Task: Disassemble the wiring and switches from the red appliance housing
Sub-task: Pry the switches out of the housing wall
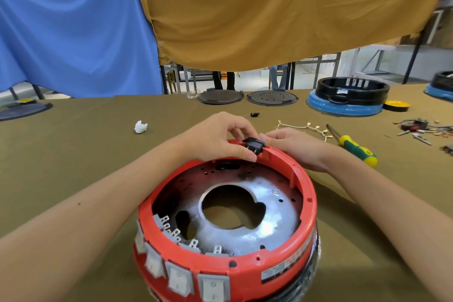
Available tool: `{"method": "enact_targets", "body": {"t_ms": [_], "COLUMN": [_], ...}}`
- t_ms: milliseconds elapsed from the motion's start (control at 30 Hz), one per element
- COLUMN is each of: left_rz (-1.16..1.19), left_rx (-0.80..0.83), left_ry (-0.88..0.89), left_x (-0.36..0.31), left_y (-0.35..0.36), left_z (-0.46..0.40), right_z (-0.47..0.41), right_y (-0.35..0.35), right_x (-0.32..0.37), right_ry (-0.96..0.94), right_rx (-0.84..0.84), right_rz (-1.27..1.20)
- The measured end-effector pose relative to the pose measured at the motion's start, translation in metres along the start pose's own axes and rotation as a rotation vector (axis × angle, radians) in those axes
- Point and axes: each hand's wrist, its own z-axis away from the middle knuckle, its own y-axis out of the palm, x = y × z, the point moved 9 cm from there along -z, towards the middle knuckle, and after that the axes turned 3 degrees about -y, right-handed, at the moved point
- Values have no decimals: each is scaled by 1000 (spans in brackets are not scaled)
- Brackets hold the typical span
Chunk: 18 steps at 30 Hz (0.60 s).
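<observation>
I see the round red plastic appliance housing [245, 260] sitting open side up at the 6 o'clock part of the olive cloth-covered desk [73, 154], with a silvery metal plate and its large central cutout showing inside. A row of grey rocker switches [213, 287] lines the housing's outer wall at 7 o'clock, their grey terminal backs poking up inside the rim.

At the housing's 12 o'clock rim sits a small black plastic socket with metal pins [253, 146]. My left hand [220, 137] pinches it, thumb below and fingers curled over the top, so that grip is clamped on the socket. My right hand [296, 147] lies against the outside of the red rim at about 1 o'clock, its fingertips next to the socket; I cannot tell whether its grip is closed round anything.

At 2 o'clock from the housing lies a screwdriver with a green and yellow handle [355, 148], and just beyond it a loose white wire harness with brass terminals [304, 127]. A small white plastic piece [141, 127] rests at 10 o'clock. Farther off at 1 o'clock stands a black ring on a blue base [348, 98], and two dark round plates [247, 97] lie at 12 o'clock.
</observation>
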Motion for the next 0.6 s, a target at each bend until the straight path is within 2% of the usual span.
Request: {"method": "enact_targets", "body": {"t_ms": [100,200,300,433,533,600], "left_rz": [30,47,57,47,43,52], "left_rx": [0,9,9,0,-3,-15], "left_ry": [-6,-8,-18,-17,-17,-30], "left_x": [-1,-2,0,0,3,5], "left_y": [0,0,-1,-1,-1,-2], "left_z": [0,0,1,0,0,1], "right_z": [3,1,1,2,2,1], "right_y": [2,7,14,4,-8,-18], "right_x": [-6,-14,-9,-10,-15,-8], "right_ry": [98,218,251,197,187,109], "right_rx": [-22,-1,47,-56,-195,-334], "right_rz": [-94,-49,-57,-82,-293,-508]}}
